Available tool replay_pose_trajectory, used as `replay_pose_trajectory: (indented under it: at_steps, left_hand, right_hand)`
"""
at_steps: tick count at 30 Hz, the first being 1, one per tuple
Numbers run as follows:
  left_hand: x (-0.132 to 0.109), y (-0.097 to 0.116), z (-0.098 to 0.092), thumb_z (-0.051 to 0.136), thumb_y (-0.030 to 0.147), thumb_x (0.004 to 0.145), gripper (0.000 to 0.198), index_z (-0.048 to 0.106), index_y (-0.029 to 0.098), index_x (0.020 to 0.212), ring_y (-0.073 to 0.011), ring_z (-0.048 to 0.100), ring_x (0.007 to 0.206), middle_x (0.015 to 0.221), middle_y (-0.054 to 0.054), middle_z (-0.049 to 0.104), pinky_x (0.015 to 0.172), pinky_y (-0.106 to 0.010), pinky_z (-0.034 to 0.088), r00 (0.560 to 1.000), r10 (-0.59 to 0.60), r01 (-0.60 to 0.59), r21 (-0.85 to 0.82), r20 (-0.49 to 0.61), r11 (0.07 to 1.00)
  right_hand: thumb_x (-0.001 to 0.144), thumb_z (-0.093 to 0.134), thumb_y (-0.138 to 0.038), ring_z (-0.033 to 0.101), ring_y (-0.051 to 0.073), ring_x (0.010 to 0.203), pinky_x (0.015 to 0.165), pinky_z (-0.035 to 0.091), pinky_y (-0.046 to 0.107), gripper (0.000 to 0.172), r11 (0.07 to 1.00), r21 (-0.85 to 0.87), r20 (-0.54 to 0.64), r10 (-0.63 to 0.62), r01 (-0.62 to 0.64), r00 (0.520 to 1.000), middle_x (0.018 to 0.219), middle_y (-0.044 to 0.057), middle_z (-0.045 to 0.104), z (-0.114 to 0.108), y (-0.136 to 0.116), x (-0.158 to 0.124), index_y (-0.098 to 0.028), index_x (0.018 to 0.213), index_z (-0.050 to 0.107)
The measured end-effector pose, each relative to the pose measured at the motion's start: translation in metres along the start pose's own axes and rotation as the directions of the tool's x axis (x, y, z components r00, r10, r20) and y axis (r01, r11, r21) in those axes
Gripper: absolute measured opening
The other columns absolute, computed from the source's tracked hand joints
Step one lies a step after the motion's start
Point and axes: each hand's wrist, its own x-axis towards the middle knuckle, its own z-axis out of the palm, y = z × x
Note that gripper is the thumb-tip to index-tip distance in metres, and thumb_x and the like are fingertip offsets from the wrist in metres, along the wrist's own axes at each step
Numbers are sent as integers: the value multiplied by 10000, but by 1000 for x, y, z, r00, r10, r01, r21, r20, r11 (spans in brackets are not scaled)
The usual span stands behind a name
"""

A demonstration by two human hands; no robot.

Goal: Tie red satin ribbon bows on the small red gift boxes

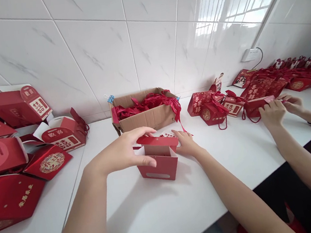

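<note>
A red paper gift box (162, 170) stands upright on the table in front of me, its top open and a white inside showing. My left hand (124, 150) spans its left side, thumb over the near wall and fingers curled behind the raised far flap. At the far right corner, my right hand (186, 143) holds the flap's edge; its fingertips are partly hidden. Just beyond the box, a red ribbon (178, 112) trails down from a cardboard carton (144, 121) full of red ribbons.
Several red gift boxes (61, 133) are piled at the left. Tied boxes (213, 111) sit right of the carton, with rows of more behind. At the right, another person's hands (274, 111) work on a red box. A tiled wall (153, 48) closes the back.
</note>
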Motion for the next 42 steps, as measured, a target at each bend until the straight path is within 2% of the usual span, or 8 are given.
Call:
replay_pose_trajectory:
  at_steps: [4, 10, 16, 22, 27, 34, 38, 42]
  left_hand:
    - [1, -10, 0, 723, 482, 646, 613, 533, 305, 1202, -227, 616, 1005, 1179, -37, 619, 718, -261, 526, 999, -15, 18, -82, 37, 996]
    - [10, -12, 11, 656, 367, 729, 277, 632, 248, 977, -197, 645, 800, 928, -26, 681, 597, -259, 519, 1000, -4, -1, -163, -28, 987]
    - [15, -15, 21, 612, 286, 745, 126, 599, 219, 850, -168, 636, 698, 830, -15, 674, 514, -231, 498, 997, -9, -7, -217, -73, 976]
    - [19, -19, 27, 590, 219, 743, 73, 601, 209, 814, -151, 624, 699, 798, -2, 666, 569, -234, 509, 991, -29, -5, -256, -130, 967]
    - [22, -24, 35, 612, 237, 751, 89, 633, 194, 826, -149, 610, 723, 812, -20, 665, 601, -236, 499, 976, 33, -98, -292, -217, 951]
    - [32, -32, 69, 660, 227, 734, 114, 570, 164, 766, -117, 526, 665, 720, -2, 560, 603, -238, 444, 934, -61, -167, -582, -352, 796]
    - [35, -33, 77, 669, 195, 720, 110, 572, 172, 765, -114, 525, 694, 744, 7, 554, 626, -231, 439, 911, -110, -177, -618, -397, 766]
    - [34, -34, 74, 677, 208, 721, 133, 632, 187, 844, -138, 568, 742, 810, -11, 625, 651, -243, 467, 905, -143, -137, -593, -400, 793]
  right_hand:
    - [642, 693, -377, 465, 322, 1169, 994, 316, 500, 699, 997, 66, -47, 28, -25, 998, 1236, 153, 523, -1, 0, 2, -185, 1283, 491]
    - [683, 600, -207, 587, 217, 935, 842, 461, 361, 227, 974, 220, -146, 82, -49, 986, 1010, 79, 607, -3, 1, 6, -188, 899, 667]
    - [642, 544, -161, 602, 154, 704, 734, 490, 328, 136, 902, 425, -275, 204, -72, 940, 877, 45, 606, -4, 4, 10, -178, 728, 648]
    - [691, 573, -312, 609, 154, 691, 587, 492, 294, 188, 700, 714, -374, 393, -11, 840, 919, 58, 634, -12, 4, 10, -188, 832, 570]
    - [717, 639, -400, 646, 168, 703, 587, 523, 305, 275, 482, 873, -323, 459, 74, 828, 797, 38, 642, -26, -5, 8, -199, 851, 507]
    - [715, 716, -302, 615, 222, 1074, 866, 513, 371, 241, 226, 942, -300, 244, 247, 922, 1265, 47, 559, -40, -53, -14, -222, 796, 503]
    - [754, 690, -268, 497, 228, 1226, 954, 458, 369, 196, 237, 915, -360, 108, 327, 927, 1380, 60, 475, -42, -66, -25, -235, 861, 530]
    - [730, 721, -258, 529, 254, 1192, 925, 477, 393, 298, 289, 887, -377, 4, 360, 926, 1392, 96, 452, -41, -63, -25, -247, 939, 508]
